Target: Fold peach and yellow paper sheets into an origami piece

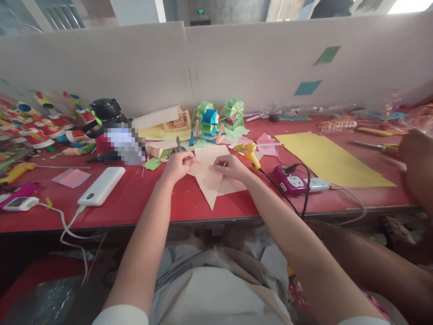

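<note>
A pale cream sheet of paper is folded to a point toward the table's front edge. My left hand pinches its left corner, fingers closed. On its right side, my right hand has thumb and fingers closed on the same paper. Another pale piece lies beneath, to the right. Just behind my left hand are scissors with greenish handles. A yellow glue gun lies right behind my right hand.
Folded green paper shapes stand at the back. A purple power strip, yellow sheets and another person's arm are at right. A white power bank, black-lidded bottle and colourful paper crafts are at left.
</note>
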Motion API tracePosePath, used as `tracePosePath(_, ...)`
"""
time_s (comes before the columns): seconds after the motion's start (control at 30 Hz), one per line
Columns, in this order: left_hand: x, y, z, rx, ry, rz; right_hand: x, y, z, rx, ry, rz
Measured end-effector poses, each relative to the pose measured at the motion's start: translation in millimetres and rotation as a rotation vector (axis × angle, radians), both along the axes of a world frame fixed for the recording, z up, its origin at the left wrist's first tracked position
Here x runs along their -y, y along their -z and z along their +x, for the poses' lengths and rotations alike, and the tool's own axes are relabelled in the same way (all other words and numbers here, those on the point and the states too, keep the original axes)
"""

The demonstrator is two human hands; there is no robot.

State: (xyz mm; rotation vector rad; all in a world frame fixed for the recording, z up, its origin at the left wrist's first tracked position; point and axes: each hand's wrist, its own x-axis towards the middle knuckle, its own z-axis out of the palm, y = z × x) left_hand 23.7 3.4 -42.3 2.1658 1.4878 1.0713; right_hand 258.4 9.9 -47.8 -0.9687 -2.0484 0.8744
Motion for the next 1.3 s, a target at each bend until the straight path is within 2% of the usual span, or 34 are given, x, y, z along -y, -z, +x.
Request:
tracePosePath(0.43, -9, 3.6, -23, 0.007, -0.173, 0.107, -11, 8.6, 7, 0.038, 0.213, 0.005)
tracePosePath(0.53, -10, 1.3, -28, 0.077, -0.214, 0.143, -11, 6.5, 9, -0.050, 0.278, 0.036)
tracePosePath(0.63, -10, -0.5, -26, 0.120, -0.149, 0.100, -6, 0.9, 6, -0.194, 0.238, 0.035)
tracePosePath(0.7, -7, -0.7, -19, 0.119, -0.077, 0.064, -2, -1.4, 2, -0.217, 0.183, 0.000)
tracePosePath(0.8, -1, -0.6, -5, 0.094, 0.019, 0.037, 3, 1.6, -5, -0.128, 0.024, -0.033)
tracePosePath(0.9, 4, -1.2, 6, 0.045, 0.106, 0.031, 3, 9.1, -8, -0.052, -0.009, -0.051)
tracePosePath(1.0, 7, -2.2, 13, 0.004, 0.178, 0.057, 3, 13.7, -10, 0.011, -0.028, 0.003)
tracePosePath(1.17, 10, -4.1, 20, -0.125, 0.129, 0.100, 5, 14.6, -12, 0.096, -0.030, 0.082)
tracePosePath(1.3, 10, -5.4, 18, -0.119, 0.106, 0.059, 5, 15.7, -12, 0.030, -0.011, 0.064)
